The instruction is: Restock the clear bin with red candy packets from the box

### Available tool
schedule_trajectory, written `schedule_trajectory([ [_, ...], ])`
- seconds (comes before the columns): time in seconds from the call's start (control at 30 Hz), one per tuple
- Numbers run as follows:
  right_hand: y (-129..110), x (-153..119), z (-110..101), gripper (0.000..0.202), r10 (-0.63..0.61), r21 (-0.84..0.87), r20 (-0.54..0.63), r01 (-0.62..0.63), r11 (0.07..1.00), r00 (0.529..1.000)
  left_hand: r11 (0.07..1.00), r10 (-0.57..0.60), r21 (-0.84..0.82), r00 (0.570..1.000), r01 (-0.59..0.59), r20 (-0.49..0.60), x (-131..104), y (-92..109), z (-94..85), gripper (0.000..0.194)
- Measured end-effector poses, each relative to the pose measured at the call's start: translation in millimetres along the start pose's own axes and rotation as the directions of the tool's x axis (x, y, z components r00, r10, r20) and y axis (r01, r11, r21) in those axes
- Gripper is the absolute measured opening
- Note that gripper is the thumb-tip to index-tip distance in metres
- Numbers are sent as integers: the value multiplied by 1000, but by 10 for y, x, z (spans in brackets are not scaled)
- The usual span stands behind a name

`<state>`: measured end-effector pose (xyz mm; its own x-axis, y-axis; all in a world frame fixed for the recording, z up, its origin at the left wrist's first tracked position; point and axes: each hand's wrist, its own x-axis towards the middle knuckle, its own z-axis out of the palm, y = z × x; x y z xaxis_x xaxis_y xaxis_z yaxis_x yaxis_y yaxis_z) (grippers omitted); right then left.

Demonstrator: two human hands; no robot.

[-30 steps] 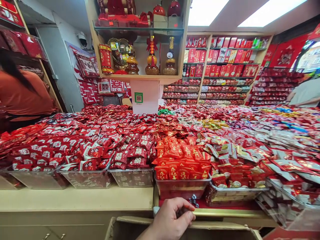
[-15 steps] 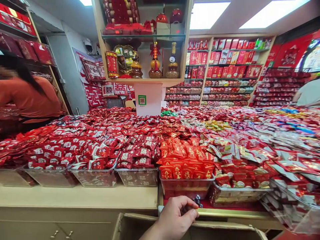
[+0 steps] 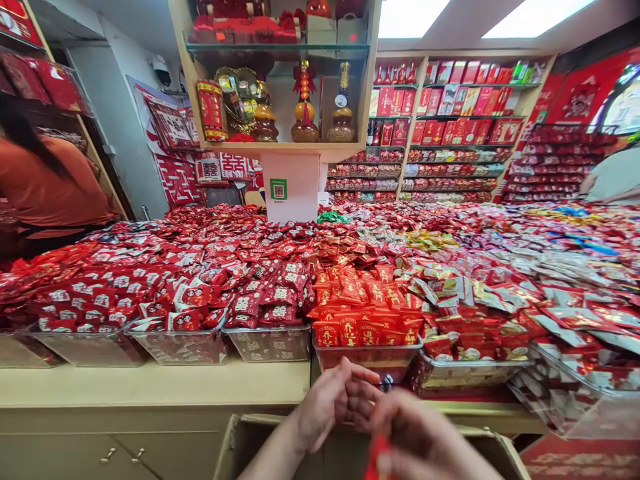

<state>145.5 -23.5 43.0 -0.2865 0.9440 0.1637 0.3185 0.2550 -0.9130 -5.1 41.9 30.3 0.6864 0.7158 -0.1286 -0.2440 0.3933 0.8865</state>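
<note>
My left hand [image 3: 333, 407] is above the open cardboard box [image 3: 267, 419], its fingers apart and curved with the palm turned to the right, nothing in it. Close beside it on the right, my right hand [image 3: 415, 437] is blurred and pinches a small red packet [image 3: 379, 457] that points down over the box. Just beyond the hands stands a clear tub [image 3: 367, 357] heaped with bright red packets with gold lettering [image 3: 350, 330]. A dark metal piece shows at the tub's front, partly behind my fingers.
Clear tubs of wrapped packets line the cream counter [image 3: 150, 387], with more packets heaped behind. A post with a QR code [image 3: 279, 189] holds up a display cabinet [image 3: 300, 148]. A person in orange [image 3: 60, 177] stands at the left; another in white [image 3: 617, 175] is at the right.
My right hand has come into view from below with a red packet. My left hand has moved slightly left and opened its fingers. The whole view has shifted slightly.
</note>
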Motion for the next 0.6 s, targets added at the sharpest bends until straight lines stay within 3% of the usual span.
schedule_trajectory([
  [0.1, 163, 141, -162, 20, -13, 168, -315, 70, 983, 949, 999, 39, -36, 998, -37, 49, 15, 17, -28, 51],
  [0.17, 267, 199, -174, 25, 15, 270, -426, 111, 956, 904, 996, 75, 45, 997, -76, 24, 46, -18, -2, 47],
  [0.27, 360, 223, -122, 24, 112, 422, -412, 80, 903, 905, 986, 65, 157, 997, -57, -47, 92, -81, 72, 42],
  [0.4, 391, 172, -106, 20, 212, 588, -426, 91, 804, 880, 986, 90, 150, 985, -68, -144, 114, -113, 131, 43],
  [0.5, 384, 85, -158, 26, 126, 570, -335, 94, 816, 934, 991, 79, 113, 989, -65, -127, 109, -101, 122, 43],
  [0.6, 371, -2, -210, 28, -22, 502, -117, 78, 861, 993, 994, 62, 92, 995, -54, -81, 105, -77, 97, 36],
])
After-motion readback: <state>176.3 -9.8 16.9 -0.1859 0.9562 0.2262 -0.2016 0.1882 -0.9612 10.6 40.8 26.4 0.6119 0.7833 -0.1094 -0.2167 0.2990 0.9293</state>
